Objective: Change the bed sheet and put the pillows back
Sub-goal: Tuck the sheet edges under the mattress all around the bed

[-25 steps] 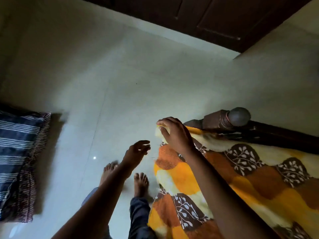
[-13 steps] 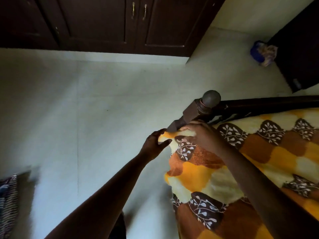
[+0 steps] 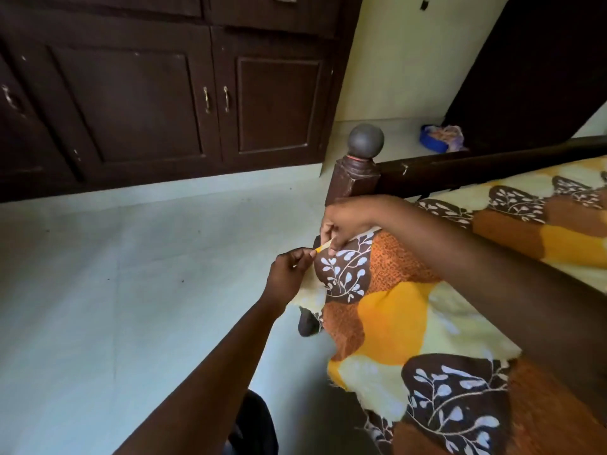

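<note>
Left hand (image 3: 289, 269), right hand (image 3: 341, 224) pinch bed sheet (image 3: 387, 310) corner.

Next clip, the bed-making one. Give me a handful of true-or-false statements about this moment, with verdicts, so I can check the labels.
1. The left hand and the right hand both pinch the corner of the bed sheet beside the bedpost. True.
2. The bedpost ends in a flat square cap. False: a round ball knob tops it.
3. A pillow lies on the sheet. False: no pillow shows in this view.
4. The dark cabinet doors are shut. True.
5. A blue container sits on top of the bed. False: it sits on the floor beyond the bed frame.
</note>
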`<state>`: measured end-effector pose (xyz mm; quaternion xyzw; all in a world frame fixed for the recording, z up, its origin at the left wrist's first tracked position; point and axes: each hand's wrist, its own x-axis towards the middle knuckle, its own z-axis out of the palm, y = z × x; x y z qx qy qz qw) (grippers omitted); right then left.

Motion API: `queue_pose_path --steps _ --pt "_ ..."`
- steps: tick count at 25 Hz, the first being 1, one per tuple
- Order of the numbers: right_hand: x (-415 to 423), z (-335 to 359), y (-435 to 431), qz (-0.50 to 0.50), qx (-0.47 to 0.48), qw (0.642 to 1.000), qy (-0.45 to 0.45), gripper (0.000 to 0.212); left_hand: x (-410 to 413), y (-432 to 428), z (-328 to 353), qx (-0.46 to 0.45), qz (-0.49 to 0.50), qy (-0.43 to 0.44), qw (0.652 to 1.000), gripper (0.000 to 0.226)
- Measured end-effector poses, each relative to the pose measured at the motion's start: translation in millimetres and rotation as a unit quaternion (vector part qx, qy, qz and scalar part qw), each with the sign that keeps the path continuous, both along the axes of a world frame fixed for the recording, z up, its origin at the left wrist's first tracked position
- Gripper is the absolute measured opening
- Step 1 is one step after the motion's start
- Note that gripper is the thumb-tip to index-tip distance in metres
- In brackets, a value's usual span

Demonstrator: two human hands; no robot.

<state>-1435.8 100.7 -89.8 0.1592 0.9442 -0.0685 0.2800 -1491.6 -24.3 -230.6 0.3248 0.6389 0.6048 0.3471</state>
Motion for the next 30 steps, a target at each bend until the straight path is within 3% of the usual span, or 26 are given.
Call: queue_pose_path --steps 4,7,10,13,16,18,24,30 --pt "-3 0 8 -0.021 -0.022 0.998 0.053 0.018 13 -1 13 -0.024 0.073 0.053 0.996 0.023" --pt "-4 -7 6 -0.011 -0.004 0.999 0.036 0.022 45 -11 6 -0.002 0.138 0.137 0.981 0.044" --pt "-2 -3 5 -0.011 -0.018 1.000 0.020 0.022 70 -5 2 -0.013 0.137 0.111 0.984 0.049" --pt "6 6 1 -0.023 -0.047 0.998 0.047 0.019 67 0 15 -0.021 0.169 0.012 0.985 0.021" --pt "14 8 -4 0.008 -0.041 0.991 0.123 0.018 42 -8 29 -0.032 0.125 -0.084 0.988 0.029" --pt "19 6 -9 0.039 -0.047 0.987 0.148 0.022 33 -16 32 -0.045 0.074 -0.103 0.991 0.033" --pt "17 -2 -10 0.024 -0.097 0.991 0.088 0.041 0 -18 38 -0.099 -0.012 -0.114 0.988 0.024" --pt "10 -5 -11 -0.007 -0.073 0.997 0.011 0.053 -41 -17 27 -0.077 -0.131 -0.164 0.975 0.018"
